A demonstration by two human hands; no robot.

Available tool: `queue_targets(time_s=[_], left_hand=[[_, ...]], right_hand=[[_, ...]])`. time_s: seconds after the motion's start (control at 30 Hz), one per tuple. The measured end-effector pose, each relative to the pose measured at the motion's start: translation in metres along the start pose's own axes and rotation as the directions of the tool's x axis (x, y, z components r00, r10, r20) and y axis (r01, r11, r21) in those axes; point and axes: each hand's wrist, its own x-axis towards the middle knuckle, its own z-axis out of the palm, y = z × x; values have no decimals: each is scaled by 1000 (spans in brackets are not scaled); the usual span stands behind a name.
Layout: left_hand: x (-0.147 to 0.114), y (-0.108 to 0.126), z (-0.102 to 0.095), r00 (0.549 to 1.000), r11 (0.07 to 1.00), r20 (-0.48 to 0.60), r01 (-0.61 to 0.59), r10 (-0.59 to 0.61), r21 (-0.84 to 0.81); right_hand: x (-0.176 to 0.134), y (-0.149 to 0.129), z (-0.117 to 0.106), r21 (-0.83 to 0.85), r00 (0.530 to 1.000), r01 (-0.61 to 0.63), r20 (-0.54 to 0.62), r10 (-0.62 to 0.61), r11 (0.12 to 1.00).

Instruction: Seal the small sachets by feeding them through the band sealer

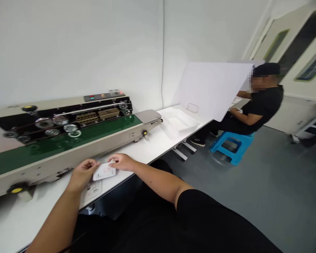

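Observation:
A small flat white pouch (105, 171) with rounded corners and faint print is held up between my two hands, just above the table's front edge. My left hand (82, 173) is closed, its fingertips pinching the pouch's upper left corner. From the other side my right hand (122, 162) grips the upper right edge between thumb and fingers. Under them, a similar printed pouch (93, 190) lies on the white table, partly covered by my left wrist and the held pouch. Whether more pouches are stacked there I cannot tell.
A band sealing machine (116, 140) with a green conveyor belt (100, 135) runs along the table behind my hands. Right of it stands a white tray (192, 127). Farther right, a co-worker (265, 102) in black sits on a blue stool (233, 147) beside a white sheet (210, 88).

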Motion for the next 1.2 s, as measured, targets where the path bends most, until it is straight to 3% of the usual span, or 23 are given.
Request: queue_targets(time_s=[0.13, 0.2, 0.3, 0.37, 0.43, 0.5, 0.57, 0.67, 0.77, 0.9, 0.97, 1.07, 1.13, 1.17, 1.2], left_hand=[[-6, -4, 1, 999, 1000, -43, -24, 24, 12], [-4, -9, -1, 997, 999, -60, -39, 39, -3], [-3, -15, -3, 997, 998, -52, -53, 51, -31], [-4, -17, -3, 998, 997, -26, -62, 60, -50], [-5, -17, -3, 998, 995, -1, -69, 69, -68], [-6, -17, -3, 997, 994, 15, -75, 77, -81], [-7, -16, -3, 996, 993, 23, -82, 84, -88], [-8, -15, -3, 995, 992, 27, -89, 92, -89], [-9, -16, -3, 995, 992, 31, -94, 97, -81], [-7, -19, -4, 994, 991, 22, -109, 111, -79], [-5, -21, -5, 992, 988, 4, -122, 123, -90], [-2, -25, -5, 991, 983, -15, -137, 136, -125], [-1, -27, -6, 991, 979, -15, -136, 135, -154], [-2, -27, -6, 991, 977, -10, -133, 133, -169], [-3, -28, -7, 991, 975, 0, -129, 131, -182]], right_hand=[[0, -16, -14, 13, 990, -38, 135, 36, 999], [14, -29, -37, 38, 994, -38, 102, 34, 999], [45, -57, -90, 100, 994, 9, -107, 1, 995], [67, -77, -130, 124, 946, 61, -322, -18, 990], [85, -93, -164, 121, 869, 71, -495, -2, 990], [101, -101, -185, 113, 803, 42, -594, 34, 993], [114, -103, -191, 111, 777, -8, -625, 77, 994], [132, -100, -178, 95, 794, -68, -597, 112, 993], [138, -102, -161, 22, 826, -58, -560, 60, 998], [114, -102, -135, -175, 838, 76, -523, -158, 982], [85, -91, -107, -294, 843, 175, -449, -297, 940], [32, -55, -42, -422, 890, 336, -150, -431, 842], [-2, -26, 5, -441, 889, 442, 102, -445, 781], [-16, -13, 25, -444, 860, 511, 251, -445, 736], [-28, -3, 42, -494, 778, 625, 459, -430, 604]])
